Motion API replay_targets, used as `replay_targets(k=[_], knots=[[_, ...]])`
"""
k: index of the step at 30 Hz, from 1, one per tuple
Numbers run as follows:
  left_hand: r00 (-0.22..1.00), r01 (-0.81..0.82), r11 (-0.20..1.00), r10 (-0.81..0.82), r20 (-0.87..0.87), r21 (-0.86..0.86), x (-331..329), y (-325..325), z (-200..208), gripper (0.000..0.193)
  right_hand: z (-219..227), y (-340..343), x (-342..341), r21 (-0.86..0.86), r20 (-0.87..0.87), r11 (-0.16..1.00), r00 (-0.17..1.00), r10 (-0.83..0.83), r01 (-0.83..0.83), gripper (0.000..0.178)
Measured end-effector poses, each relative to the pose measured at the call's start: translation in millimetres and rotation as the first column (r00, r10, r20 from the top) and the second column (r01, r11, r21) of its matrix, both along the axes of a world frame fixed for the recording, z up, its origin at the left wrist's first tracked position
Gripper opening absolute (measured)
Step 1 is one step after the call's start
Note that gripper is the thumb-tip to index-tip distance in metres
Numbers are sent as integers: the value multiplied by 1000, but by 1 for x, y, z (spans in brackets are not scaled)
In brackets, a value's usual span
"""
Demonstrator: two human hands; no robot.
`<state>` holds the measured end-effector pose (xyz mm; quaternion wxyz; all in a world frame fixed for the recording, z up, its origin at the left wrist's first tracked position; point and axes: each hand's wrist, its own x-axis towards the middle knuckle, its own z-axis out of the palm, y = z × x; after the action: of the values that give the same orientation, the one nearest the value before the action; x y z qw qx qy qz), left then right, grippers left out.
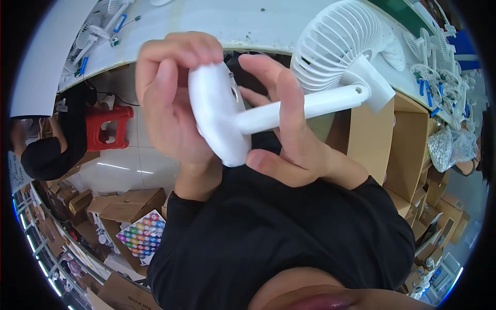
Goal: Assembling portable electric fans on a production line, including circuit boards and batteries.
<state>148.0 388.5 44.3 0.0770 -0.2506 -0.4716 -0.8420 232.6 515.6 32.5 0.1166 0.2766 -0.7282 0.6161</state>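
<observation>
A white table (pixel 206 26) curves across the top of the view, its surface marked with small dark specks. On its left part lie white fans (pixel 85 36), a blue cylindrical cell (pixel 120 23) and a small green circuit board (pixel 114 42). Its right part carries a crowded row of white fan parts (pixel 423 44) with blue cells (pixel 429 95) among them. On the pale tiled floor (pixel 116 157) stands a red stool (pixel 124 129).

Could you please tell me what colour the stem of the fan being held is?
The fan's stem is plain white, seen best in the head view.
</observation>
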Motion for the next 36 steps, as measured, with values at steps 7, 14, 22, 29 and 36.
replay_targets(k=[7,14,22,29,36], knots=[[990,-132,975,139,-24,180,16,19,20,30,-14,8,-4,-255,117,966,991,68,-36,80],[932,260,910,-324,164,322,-48,31,-53,24,-34,30,-14,158,112,942,943,-314,295,58],[929,-368,388,133,-344,-845,-230,58,-122,25,-64,173,-121,369,54,576,602,-797,729,39],[722,-665,-138,134,-679,-734,-269,62,-164,34,-79,334,-259,743,-83,179,354,-932,645,53],[729,-633,-169,200,-655,-756,-263,41,-155,37,-34,310,-345,904,-295,-202,207,-933,378,57]])
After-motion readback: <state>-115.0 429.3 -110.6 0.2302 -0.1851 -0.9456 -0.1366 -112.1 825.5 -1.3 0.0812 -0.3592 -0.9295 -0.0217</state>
